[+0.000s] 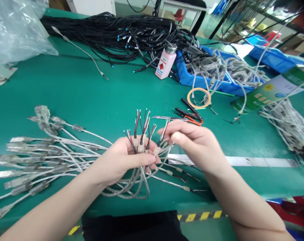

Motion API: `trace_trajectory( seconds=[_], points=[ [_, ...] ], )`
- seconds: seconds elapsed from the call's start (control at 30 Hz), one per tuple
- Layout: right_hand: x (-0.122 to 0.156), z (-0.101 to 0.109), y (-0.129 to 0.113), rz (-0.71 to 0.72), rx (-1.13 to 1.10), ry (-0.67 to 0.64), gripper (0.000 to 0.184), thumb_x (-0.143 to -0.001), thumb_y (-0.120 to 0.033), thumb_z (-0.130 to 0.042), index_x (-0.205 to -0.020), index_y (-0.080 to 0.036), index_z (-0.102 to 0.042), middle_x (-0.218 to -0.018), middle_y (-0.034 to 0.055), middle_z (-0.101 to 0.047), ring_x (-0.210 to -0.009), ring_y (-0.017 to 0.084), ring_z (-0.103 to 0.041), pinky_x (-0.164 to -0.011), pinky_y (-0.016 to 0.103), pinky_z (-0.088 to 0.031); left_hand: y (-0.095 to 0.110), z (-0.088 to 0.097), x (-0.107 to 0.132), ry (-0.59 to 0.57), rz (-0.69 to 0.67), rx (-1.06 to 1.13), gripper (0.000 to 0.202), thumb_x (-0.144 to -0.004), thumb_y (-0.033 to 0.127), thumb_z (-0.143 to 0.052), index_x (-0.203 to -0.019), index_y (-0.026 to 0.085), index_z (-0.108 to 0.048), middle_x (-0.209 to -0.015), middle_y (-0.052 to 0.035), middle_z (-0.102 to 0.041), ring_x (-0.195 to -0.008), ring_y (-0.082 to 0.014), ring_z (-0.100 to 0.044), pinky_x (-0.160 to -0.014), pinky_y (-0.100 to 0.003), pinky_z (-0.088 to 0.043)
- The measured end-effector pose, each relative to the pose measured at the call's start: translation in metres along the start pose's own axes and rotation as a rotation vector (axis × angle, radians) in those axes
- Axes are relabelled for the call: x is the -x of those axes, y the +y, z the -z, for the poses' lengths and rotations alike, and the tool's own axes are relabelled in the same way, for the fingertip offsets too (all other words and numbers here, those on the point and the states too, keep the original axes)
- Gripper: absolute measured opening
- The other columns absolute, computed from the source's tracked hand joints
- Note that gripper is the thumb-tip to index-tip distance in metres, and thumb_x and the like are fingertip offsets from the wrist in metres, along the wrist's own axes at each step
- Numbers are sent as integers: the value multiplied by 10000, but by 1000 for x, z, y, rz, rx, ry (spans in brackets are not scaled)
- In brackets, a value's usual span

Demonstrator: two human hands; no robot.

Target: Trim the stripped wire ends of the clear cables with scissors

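My left hand [121, 157] is closed round a bundle of grey USB cables, holding their stripped ends [141, 146] upright. Thin red, black and white wires fan out above the clear strain reliefs. My right hand [199, 144] has its thumb and fingers closed at the wires [164, 130] of one cable end, at the bundle's right side. The USB plugs [16, 155] of these cables lie spread out at the left. Several other stripped ends [185, 188] rest on the green mat below my right hand. My palms hide part of the bundle.
Cutters [189, 113], a craft knife [164, 117] and a tape roll [199, 97] lie beyond my right hand. Farther back are a pink bottle [166, 62], black cables [91, 36] and blue bins [192, 78] of cables. A steel ruler [254, 161] lies at right.
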State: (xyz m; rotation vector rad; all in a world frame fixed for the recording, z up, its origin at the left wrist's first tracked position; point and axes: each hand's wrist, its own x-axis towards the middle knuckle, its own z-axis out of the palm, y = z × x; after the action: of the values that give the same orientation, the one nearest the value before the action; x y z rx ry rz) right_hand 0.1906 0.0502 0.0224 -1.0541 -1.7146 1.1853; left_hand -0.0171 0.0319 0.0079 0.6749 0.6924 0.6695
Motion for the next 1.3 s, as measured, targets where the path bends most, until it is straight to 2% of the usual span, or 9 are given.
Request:
trace_trajectory(
  seconds=[0.13, 0.2, 0.33, 0.43, 0.6, 0.73, 0.83, 0.93, 1.3],
  points=[
    [-27, 30, 14, 21, 540, 119, 193, -917, -350, -625, -919, -192, -736, -893, 59, -717, -786, 187, -640, -703, 318, -501, 2, 0, -1, 82, -14, 77, 116, -737, 136, -783, -789, 134, -679, -708, 4, -696, -586, -67, -642, -585, -160, -523],
    [-47, 41, 30, -1, 768, 10, 194, -932, -300, -579, -918, -178, -729, -922, 78, -711, -847, 207, -642, -773, 345, -499, 3, 2, -1, 92, -3, 114, 135, -729, 151, -792, -812, 140, -687, -723, -1, -702, -596, -74, -653, -600, -169, -537],
    [-78, 50, 62, -60, 841, -152, 73, -786, -238, -729, -790, -166, -715, -835, 80, -691, -817, 233, -633, -766, 361, -493, 3, 4, -1, 124, 5, 164, 146, -712, 151, -804, -805, 151, -692, -717, -4, -711, -604, -86, -673, -597, -173, -550],
    [-84, 48, 68, -101, 859, -158, 134, -726, -176, -758, -670, -165, -637, -699, 49, -633, -688, 212, -602, -659, 331, -468, 3, 4, -1, 151, 9, 173, 154, -697, 153, -813, -798, 153, -696, -702, -6, -717, -588, -89, -675, -590, -177, -555],
    [-54, 31, 43, -53, 795, 66, 87, -946, -259, -539, -926, -178, -517, -799, 55, -640, -697, 191, -629, -632, 316, -471, 3, 4, -2, 163, 29, 175, 163, -685, 149, -817, -775, 162, -681, -664, -5, -718, -575, -95, -672, -561, -166, -531],
    [-9, 7, 15, 160, 546, 220, 120, -989, -215, -476, -1108, -222, -461, -862, 24, -672, -607, 134, -608, -563, 270, -475, 2, 5, -4, 168, 32, 193, 164, -681, 151, -823, -757, 164, -678, -648, 1, -710, -564, -94, -668, -563, -168, -529],
    [15, -9, 5, 351, 714, 108, 184, -1007, -200, -433, -1154, -194, -543, -903, 68, -688, -766, 182, -638, -686, 324, -502, 0, 6, -6, 172, 28, 201, 166, -682, 160, -830, -767, 163, -687, -654, 3, -708, -559, -94, -672, -563, -165, -530],
    [22, -19, 9, 465, 819, -25, 265, -1015, -232, -423, -1209, -106, -554, -877, 105, -690, -735, 206, -594, -682, 360, -496, -1, 6, -6, 182, 28, 216, 163, -678, 156, -835, -761, 158, -694, -644, 2, -709, -564, -103, -684, -564, -163, -540],
    [22, -18, 14, 535, 931, 9, 280, -940, -133, -551, -1186, -12, -611, -808, 128, -690, -673, 216, -521, -590, 367, -445, -4, 6, -7, 219, 65, 212, 162, -671, 148, -846, -762, 165, -712, -642, 11, -718, -570, -111, -698, -584, -170, -569]
  ],
)
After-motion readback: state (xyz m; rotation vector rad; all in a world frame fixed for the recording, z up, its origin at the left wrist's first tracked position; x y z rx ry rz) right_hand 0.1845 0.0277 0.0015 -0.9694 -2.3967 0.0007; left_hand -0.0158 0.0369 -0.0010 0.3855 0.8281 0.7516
